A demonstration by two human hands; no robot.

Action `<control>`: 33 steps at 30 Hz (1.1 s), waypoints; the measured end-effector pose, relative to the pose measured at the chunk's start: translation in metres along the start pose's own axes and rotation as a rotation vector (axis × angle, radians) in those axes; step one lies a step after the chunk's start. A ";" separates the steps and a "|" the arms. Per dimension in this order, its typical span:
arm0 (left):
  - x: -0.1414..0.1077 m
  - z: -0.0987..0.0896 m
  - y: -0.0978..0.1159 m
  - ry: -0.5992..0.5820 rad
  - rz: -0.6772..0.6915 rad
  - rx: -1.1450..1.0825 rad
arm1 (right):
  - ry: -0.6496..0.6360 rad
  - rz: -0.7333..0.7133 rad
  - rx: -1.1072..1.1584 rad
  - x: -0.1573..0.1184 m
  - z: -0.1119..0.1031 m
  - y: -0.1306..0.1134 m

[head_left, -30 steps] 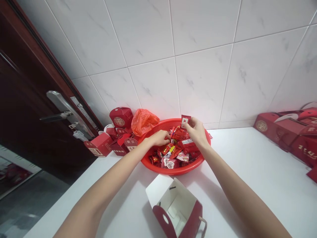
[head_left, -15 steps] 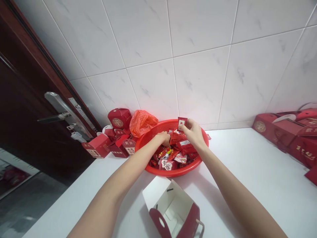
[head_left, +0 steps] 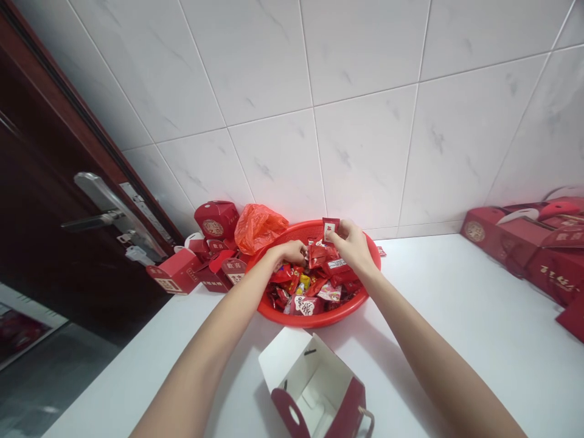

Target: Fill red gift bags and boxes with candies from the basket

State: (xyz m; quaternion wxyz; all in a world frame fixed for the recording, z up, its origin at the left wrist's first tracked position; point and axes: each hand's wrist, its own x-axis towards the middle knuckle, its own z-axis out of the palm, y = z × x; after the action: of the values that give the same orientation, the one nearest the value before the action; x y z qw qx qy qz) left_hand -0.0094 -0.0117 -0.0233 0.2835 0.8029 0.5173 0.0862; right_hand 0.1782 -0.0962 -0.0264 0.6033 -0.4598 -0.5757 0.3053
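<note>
A red plastic basket [head_left: 319, 321] holds a heap of candies and snacks in mostly red wrappers [head_left: 319, 286]. Over its back right part, my right hand [head_left: 354, 246] pinches a small red packet with a white label [head_left: 330, 229] between thumb and fingers, held upright. My left hand [head_left: 292, 253] reaches in among the wrappers at the back left, its fingers curled and closed; what they grip is too small to make out. In front of the basket stands an open dark red gift box [head_left: 319, 389], its white inside showing and a handle loop at its right side.
Several folded red gift boxes [head_left: 215, 220] are grouped at the left, beside a crumpled red plastic bag [head_left: 260, 228]. More red boxes [head_left: 524, 243] stand along the right. A tiled wall rises behind the white table [head_left: 410, 316]; a dark door is at left.
My left hand has shifted slightly and lifted a little among the wrappers, uncovering more of them below it. My right hand keeps the packet nearly in place. The view has moved slightly.
</note>
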 end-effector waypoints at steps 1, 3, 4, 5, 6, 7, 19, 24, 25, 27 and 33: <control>-0.003 -0.004 0.003 -0.018 0.005 -0.040 | 0.002 -0.001 -0.005 0.000 0.000 0.000; -0.008 -0.011 0.008 -0.037 0.028 -0.121 | 0.005 0.001 -0.012 0.000 0.000 -0.001; -0.010 -0.014 0.010 -0.037 0.039 -0.178 | 0.007 0.005 -0.013 0.000 0.000 -0.001; -0.012 -0.017 0.012 -0.039 0.047 -0.245 | 0.010 0.011 -0.013 0.000 0.000 -0.002; -0.013 -0.019 0.013 -0.046 0.051 -0.315 | 0.012 0.016 -0.010 -0.001 0.001 -0.003; -0.015 -0.021 0.013 -0.057 0.050 -0.386 | 0.014 0.018 -0.008 -0.001 0.001 -0.003; -0.022 -0.025 0.018 -0.009 0.070 -0.616 | -0.003 0.016 0.014 0.000 0.000 -0.001; -0.021 -0.025 0.020 0.114 0.111 -0.740 | -0.034 0.050 0.066 0.000 -0.001 -0.002; -0.021 -0.024 0.021 0.125 0.122 -0.758 | -0.049 0.067 0.083 -0.001 -0.002 -0.004; -0.021 -0.023 0.024 0.136 0.143 -0.782 | -0.081 0.114 0.120 -0.002 -0.003 -0.009; -0.019 -0.017 0.033 0.181 0.237 -0.728 | -0.114 0.249 0.192 -0.004 -0.006 -0.018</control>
State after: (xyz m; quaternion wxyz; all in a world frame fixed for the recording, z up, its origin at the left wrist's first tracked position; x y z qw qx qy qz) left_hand 0.0004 -0.0322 0.0113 0.4912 0.6931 0.3792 0.3666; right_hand 0.1807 -0.1079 -0.0114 0.5684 -0.4498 -0.5156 0.4569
